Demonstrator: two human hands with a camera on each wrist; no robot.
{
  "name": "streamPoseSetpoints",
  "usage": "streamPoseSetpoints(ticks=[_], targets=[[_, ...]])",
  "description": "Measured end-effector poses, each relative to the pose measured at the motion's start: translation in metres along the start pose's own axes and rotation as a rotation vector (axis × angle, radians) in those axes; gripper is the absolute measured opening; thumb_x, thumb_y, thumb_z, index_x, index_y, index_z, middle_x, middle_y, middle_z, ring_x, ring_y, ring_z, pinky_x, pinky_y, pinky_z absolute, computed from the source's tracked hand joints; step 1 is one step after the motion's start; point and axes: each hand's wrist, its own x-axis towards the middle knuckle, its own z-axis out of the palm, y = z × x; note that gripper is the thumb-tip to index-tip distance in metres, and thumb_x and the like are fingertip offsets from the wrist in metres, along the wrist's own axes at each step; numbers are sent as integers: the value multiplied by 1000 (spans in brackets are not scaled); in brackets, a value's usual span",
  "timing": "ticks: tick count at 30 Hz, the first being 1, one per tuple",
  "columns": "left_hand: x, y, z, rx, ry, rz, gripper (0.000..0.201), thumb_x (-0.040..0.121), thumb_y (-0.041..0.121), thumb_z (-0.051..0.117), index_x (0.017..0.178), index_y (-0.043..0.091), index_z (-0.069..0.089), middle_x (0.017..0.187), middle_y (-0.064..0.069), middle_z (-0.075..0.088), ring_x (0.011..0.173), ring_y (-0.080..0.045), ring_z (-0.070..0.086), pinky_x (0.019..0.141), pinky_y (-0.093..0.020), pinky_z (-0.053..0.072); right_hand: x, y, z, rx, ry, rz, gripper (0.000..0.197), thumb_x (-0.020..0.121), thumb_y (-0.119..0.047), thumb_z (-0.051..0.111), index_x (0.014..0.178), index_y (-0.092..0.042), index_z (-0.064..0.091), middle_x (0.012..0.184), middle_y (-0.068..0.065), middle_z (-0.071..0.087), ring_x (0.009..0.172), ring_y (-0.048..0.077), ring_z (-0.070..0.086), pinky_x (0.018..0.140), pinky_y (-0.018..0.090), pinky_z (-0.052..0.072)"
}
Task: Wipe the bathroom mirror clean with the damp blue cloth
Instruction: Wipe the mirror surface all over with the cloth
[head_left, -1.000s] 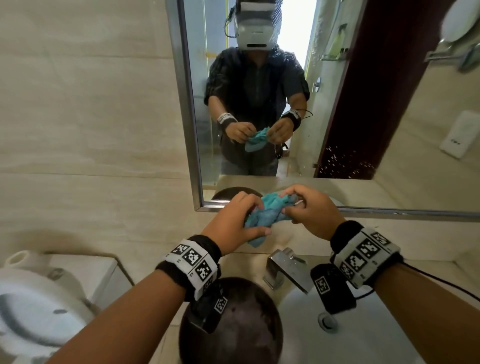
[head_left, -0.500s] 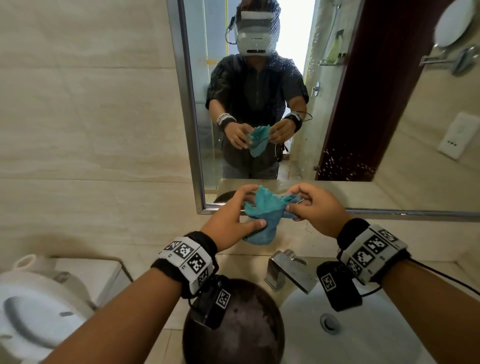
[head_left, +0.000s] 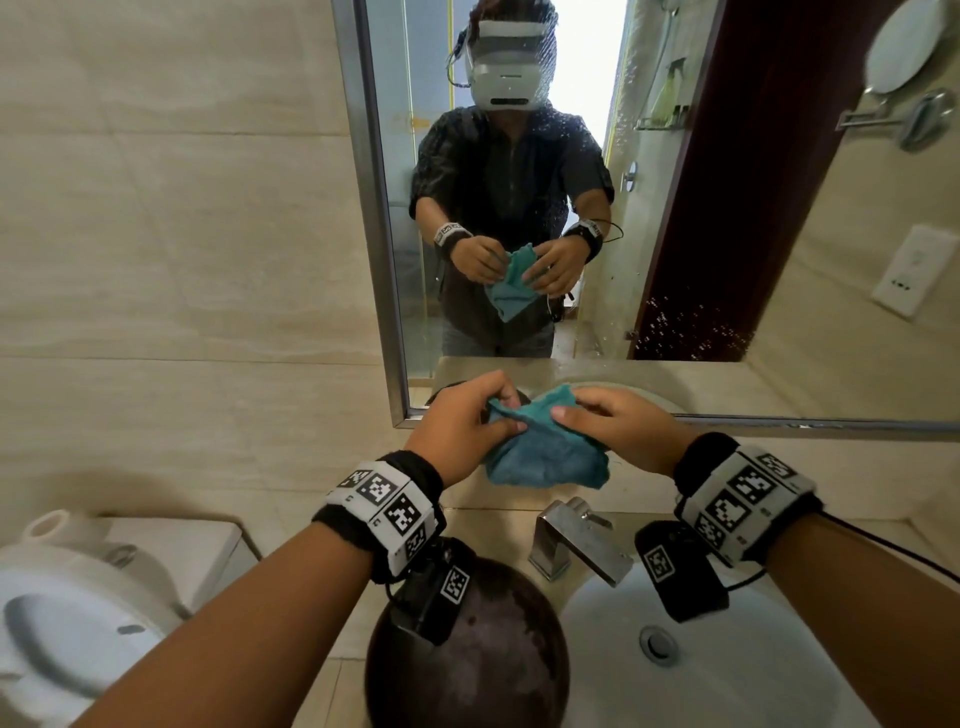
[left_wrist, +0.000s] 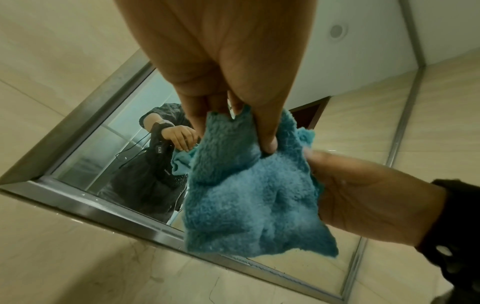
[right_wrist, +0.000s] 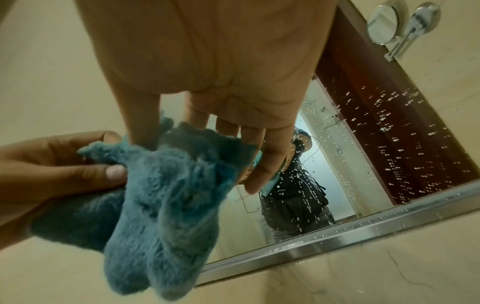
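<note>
Both hands hold the fluffy blue cloth (head_left: 545, 452) before the metal-framed wall mirror (head_left: 779, 260).
The left hand (head_left: 467, 423) and right hand (head_left: 618, 431) pinch its upper edge; droplets spot the glass.

Spreading cloth (head_left: 545, 457) wider between left hand (head_left: 467, 423) and right hand (head_left: 621, 428), no longer bunched; hanging lower above tap (head_left: 576, 540).

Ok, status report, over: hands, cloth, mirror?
Both hands, left and right, pinch the cloth. Mirror spotted, untouched. Nothing in the way.
</note>
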Motion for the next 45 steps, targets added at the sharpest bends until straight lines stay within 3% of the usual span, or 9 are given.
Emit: streamPoseSetpoints(ticks=[3, 8, 12, 15, 21, 26, 35, 42, 45], targets=[[2, -4, -1, -9, 16, 18, 20, 80, 10, 71, 76, 21, 55, 81, 11, 62, 76, 2, 58, 67, -15, 47, 4, -4, 2, -168, 79, -5, 17, 92, -27, 56, 77, -21, 64, 73, -2, 66, 64, 1, 61, 63, 24, 52], [-10, -27, -7, 58, -42, 51, 22, 73, 12, 78, 71, 22, 59, 103, 7, 61, 97, -6, 57, 83, -20, 47, 12, 4, 0, -116, 251, 99, 27, 98, -31, 43, 99, -10, 61, 96, 13, 66, 89, 27, 63, 82, 41, 52], [-22, -47, -14, 114, -299, -32, 24, 71, 11, 79, 76, 25, 62, 118, 8, 58, 110, -8, 52, 98, -28, 42, 16, 5, -4, 193, 325, 136, 27, 98, -27, 42, 112, -10, 57, 109, 12, 65, 95, 22, 62, 85, 36, 50], [-22, -47, -17, 172, -472, -133, 32, 64, 38, 82, 89, 33, 63, 132, 9, 47, 122, -8, 42, 108, -29, 31, 16, 2, -2, 244, 277, 127, 19, 99, -23, 42, 105, -15, 58, 109, 12, 64, 93, 19, 61, 84, 32, 49], [-3, -17, -4, -102, -197, -244, 63, 76, 33, 76, 130, 25, 45, 130, 6, 52, 118, -8, 49, 101, -30, 42, 17, -11, 3, 326, 200, 83, 19, 99, -27, 41, 104, -21, 59, 105, 2, 65, 96, 13, 62, 77, 23, 49], [5, -9, 3, 8, -119, -233, 8, 86, 24, 65, 89, 16, 63, 93, -2, 65, 89, -16, 59, 84, -37, 50, 14, -12, -1, 291, 206, 149, 18, 97, -30, 46, 104, -21, 61, 109, 8, 66, 95, 16, 64, 80, 28, 51], [9, -10, 2, -126, -22, -292, 11, 91, 20, 58, 90, 14, 49, 79, 7, 55, 70, -4, 50, 59, -15, 39, -1, -5, -11, 285, 7, 129, 60, 82, 1, 64, 121, -41, 46, 109, 9, 68, 99, 29, 65, 81, 48, 53], [-4, -8, -13, -154, -309, -354, 27, 91, 18, 60, 114, 21, 46, 98, 0, 63, 74, -13, 64, 61, -21, 53, 0, -4, -11, 216, 211, 79, 29, 93, -4, 49, 118, -18, 54, 95, 9, 62, 76, 16, 63, 60, 24, 53], [-9, -10, -15, -259, -295, -280, 36, 93, 11, 55, 123, 28, 46, 126, 4, 53, 99, -17, 63, 82, -30, 55, 3, -3, -10, 104, 211, 94, 22, 94, -6, 47, 97, -23, 61, 102, 10, 59, 75, 20, 56, 58, 29, 49]])
